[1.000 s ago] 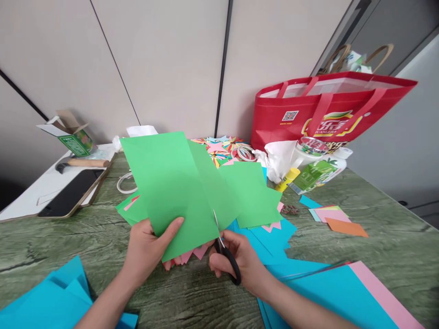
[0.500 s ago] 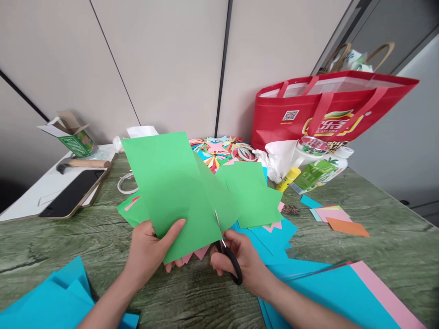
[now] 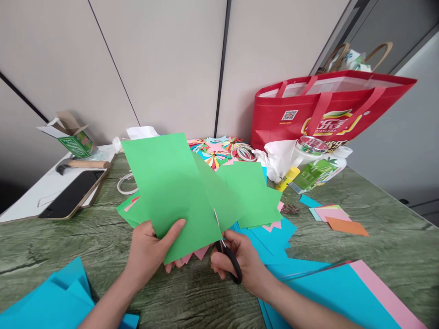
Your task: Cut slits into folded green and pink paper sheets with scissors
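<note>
A sheet of green paper [image 3: 168, 192] is pinched in my left hand [image 3: 151, 249], thumb on its face and the other fingers mostly hidden behind. Black-handled scissors [image 3: 230, 260] sit in my right hand [image 3: 243, 260], with the fingers wrapped round the handles. Their blades lie across the right part of the green sheet, and a flap of it stands off to the right of the cut. Behind that flap is a stack of green paper squares [image 3: 252, 194]. Pink paper points [image 3: 200, 252] show below the held sheet.
Blue sheets [image 3: 48, 297] lie front left, and blue and pink sheets [image 3: 339, 288] front right. Behind stand a red bag [image 3: 274, 128], a yellow glue stick [image 3: 287, 179] and tape rolls [image 3: 245, 153]. A phone [image 3: 72, 194] and a wooden-handled tool [image 3: 87, 163] lie left. Small paper strips [image 3: 332, 214] are at right.
Almost nothing differs. The hands, the green sheet and the scissors hold nearly the same place; the whole view has shifted very slightly.
</note>
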The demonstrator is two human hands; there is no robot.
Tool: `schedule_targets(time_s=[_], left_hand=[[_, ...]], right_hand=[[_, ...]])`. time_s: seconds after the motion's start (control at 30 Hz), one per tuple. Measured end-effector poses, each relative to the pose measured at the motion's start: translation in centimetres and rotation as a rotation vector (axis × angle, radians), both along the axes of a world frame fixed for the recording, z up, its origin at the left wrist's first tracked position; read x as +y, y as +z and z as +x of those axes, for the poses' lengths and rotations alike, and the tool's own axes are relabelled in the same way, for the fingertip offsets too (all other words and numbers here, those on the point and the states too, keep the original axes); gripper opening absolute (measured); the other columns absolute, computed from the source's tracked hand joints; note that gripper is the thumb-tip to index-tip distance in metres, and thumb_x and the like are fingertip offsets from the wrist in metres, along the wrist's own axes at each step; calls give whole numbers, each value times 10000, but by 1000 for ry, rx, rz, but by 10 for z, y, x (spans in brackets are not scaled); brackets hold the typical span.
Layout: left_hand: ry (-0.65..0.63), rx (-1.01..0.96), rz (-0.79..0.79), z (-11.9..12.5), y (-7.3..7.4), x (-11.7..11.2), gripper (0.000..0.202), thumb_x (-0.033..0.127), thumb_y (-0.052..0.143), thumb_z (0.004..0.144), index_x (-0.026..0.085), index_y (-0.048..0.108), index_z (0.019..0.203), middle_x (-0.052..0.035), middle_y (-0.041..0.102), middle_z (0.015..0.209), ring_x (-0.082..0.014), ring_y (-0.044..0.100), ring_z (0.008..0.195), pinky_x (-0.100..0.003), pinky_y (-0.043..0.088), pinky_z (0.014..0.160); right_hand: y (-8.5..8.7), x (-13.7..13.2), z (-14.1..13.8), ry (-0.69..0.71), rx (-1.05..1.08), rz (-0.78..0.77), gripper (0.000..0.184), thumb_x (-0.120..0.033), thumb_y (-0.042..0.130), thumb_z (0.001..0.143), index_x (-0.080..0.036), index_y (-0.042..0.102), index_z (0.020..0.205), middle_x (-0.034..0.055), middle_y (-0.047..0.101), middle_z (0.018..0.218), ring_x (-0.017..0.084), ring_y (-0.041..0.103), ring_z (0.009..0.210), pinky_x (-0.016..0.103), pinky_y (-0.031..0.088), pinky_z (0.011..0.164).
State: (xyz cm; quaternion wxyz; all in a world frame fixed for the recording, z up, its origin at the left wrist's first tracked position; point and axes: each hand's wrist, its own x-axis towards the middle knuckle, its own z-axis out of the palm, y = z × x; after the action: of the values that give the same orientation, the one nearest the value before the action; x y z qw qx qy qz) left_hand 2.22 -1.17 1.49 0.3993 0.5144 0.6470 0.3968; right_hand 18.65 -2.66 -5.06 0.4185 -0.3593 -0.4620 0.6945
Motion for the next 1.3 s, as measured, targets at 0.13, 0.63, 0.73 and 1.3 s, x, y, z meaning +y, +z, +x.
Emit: schedule_targets(time_s=[0.13, 0.63, 0.73, 1.3], left_hand=[[3, 8, -9, 0, -1, 0, 346, 332, 594, 662, 197, 480, 365, 44, 518, 260, -99, 415, 179, -185, 323, 214], [-40, -7, -60, -4, -2, 2, 349, 361, 598, 654, 199, 491, 364, 31, 535, 268, -115, 441, 184, -194, 330, 207], [-14, -16, -60, -2, -3, 0, 341, 343, 599, 657, 192, 497, 369, 35, 526, 266, -105, 430, 182, -187, 333, 209], [-58, -77, -79, 3, -5, -3, 334, 337, 592, 669, 162, 529, 391, -2, 548, 297, -117, 462, 206, -183, 345, 200]], right_hand=[[0, 0, 0, -2, -6, -12, 377, -450, 672, 642, -138, 512, 782, -27, 542, 516, 46, 426, 361, 167, 314, 366], [-2, -1, 0, 9, -6, -52, 376, -431, 677, 645, -130, 524, 810, -19, 567, 511, 46, 435, 339, 157, 312, 345], [0, 1, -1, -3, 39, -41, 402, -436, 700, 613, -132, 531, 816, 15, 612, 597, 77, 504, 426, 188, 382, 417], [8, 3, -2, -54, 35, -12, 426, -441, 715, 580, -145, 554, 841, 10, 593, 635, 101, 461, 515, 206, 387, 464]])
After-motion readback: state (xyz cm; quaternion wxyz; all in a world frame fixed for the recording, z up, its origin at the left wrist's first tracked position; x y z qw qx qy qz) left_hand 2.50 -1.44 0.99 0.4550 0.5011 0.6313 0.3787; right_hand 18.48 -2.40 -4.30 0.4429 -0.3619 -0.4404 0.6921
